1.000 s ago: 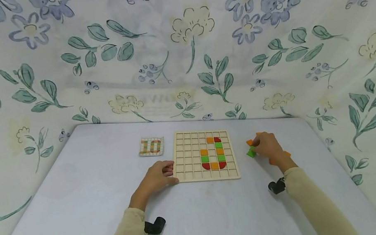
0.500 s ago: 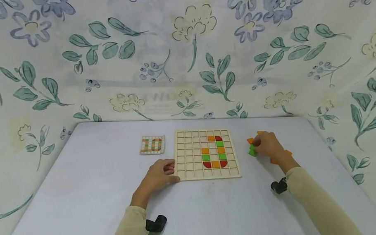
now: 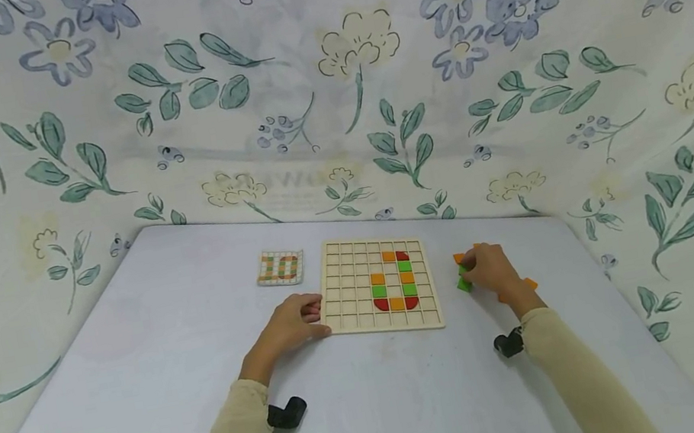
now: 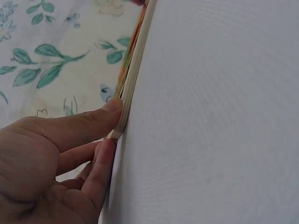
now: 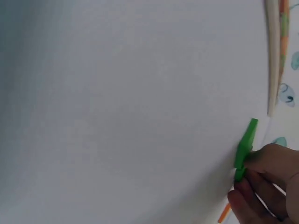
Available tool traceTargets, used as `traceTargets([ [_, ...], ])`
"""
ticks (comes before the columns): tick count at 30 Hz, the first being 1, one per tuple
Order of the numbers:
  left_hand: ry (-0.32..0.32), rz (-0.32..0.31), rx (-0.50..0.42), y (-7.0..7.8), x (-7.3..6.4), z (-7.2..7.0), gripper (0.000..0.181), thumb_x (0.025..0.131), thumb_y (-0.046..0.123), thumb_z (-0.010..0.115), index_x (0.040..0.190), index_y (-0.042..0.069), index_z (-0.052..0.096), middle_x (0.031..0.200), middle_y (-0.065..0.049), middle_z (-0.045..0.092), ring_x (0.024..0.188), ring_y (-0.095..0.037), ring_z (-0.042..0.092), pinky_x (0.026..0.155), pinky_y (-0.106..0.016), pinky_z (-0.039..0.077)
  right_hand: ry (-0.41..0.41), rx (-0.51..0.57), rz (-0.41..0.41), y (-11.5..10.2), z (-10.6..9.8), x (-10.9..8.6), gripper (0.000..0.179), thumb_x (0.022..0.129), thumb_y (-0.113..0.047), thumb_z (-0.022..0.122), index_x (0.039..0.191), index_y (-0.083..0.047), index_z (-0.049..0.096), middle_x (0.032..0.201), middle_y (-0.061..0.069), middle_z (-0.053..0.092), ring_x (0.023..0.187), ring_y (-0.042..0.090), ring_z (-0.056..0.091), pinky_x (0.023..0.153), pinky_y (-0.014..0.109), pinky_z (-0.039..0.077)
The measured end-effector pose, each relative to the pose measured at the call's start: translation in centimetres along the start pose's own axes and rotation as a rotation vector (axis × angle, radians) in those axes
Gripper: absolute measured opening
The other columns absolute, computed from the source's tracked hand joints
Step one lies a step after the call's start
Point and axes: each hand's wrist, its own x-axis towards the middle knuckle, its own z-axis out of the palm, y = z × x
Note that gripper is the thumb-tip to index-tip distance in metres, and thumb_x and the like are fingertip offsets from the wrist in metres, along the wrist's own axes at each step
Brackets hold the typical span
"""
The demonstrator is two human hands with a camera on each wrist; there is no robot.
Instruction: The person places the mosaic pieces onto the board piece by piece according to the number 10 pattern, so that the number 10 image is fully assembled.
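At the table's middle lies a square wooden grid board [image 3: 343, 287], holding several orange, green and red tiles laid in a ring. My left hand [image 3: 286, 325] grips the board's near left corner, the thumb [image 4: 93, 123] and fingers placed about it in the left wrist view. Right of the board, my right hand [image 3: 495, 272] pinches a green tile [image 5: 245, 147] between thumb and fingers. A second green piece [image 5: 239, 175] shows just below it in the right wrist view. The fingers partly hide the pieces there.
A small pattern card [image 3: 280, 268] with a coloured grid lies left of the board. Orange tiles [image 3: 531, 283] are scattered around my right hand, partly covered by it. Floral cloth [image 3: 364, 113] hangs behind the white table [image 3: 380, 404].
My right hand has shifted slightly among the green tiles, which have turned a little. The left hand stays at the board's corner, and the board's tiles look the same.
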Motion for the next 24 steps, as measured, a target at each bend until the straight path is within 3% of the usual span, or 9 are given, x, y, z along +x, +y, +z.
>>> traceTargets([
  [5,-0.003,-0.002,-0.010,-0.1,0.1,0.0,0.066,0.074,-0.002,0.082,0.132,-0.011,0.051,0.108,-0.013,0.060,0.104,-0.027,0.062,0.090,-0.027,0.056,-0.012,0.054,-0.030,0.6,0.4,0.2,0.035,0.078,0.000,0.074,0.113,0.004,0.069,0.108,0.014,0.068,0.102,0.030,0.061,0.086,0.040,0.056],
  [13,0.000,0.001,-0.017,-0.1,-0.1,0.0,0.066,0.074,-0.002,0.082,0.132,-0.011,0.051,0.108,-0.012,0.060,0.103,-0.025,0.062,0.090,-0.027,0.056,0.037,0.069,-0.086,1.1,0.8,0.4,0.032,0.079,-0.003,0.074,0.111,0.002,0.071,0.108,0.013,0.070,0.103,0.029,0.062,0.088,0.041,0.056],
  [18,-0.002,0.007,-0.017,-0.2,0.0,0.1,0.066,0.074,-0.002,0.082,0.132,-0.011,0.052,0.108,-0.013,0.060,0.104,-0.026,0.062,0.089,-0.025,0.056,0.086,0.110,-0.151,-0.5,1.0,0.6,0.031,0.080,-0.003,0.070,0.111,0.001,0.072,0.106,0.014,0.071,0.099,0.028,0.064,0.087,0.041,0.057],
  [24,-0.005,0.018,-0.040,-0.1,-0.2,-0.1,0.066,0.074,-0.004,0.082,0.131,-0.013,0.051,0.109,-0.014,0.060,0.105,-0.028,0.062,0.090,-0.026,0.056,0.063,0.163,-0.203,-3.8,2.3,1.5,0.030,0.082,-0.004,0.072,0.111,0.000,0.072,0.108,0.012,0.070,0.103,0.029,0.065,0.090,0.039,0.057],
])
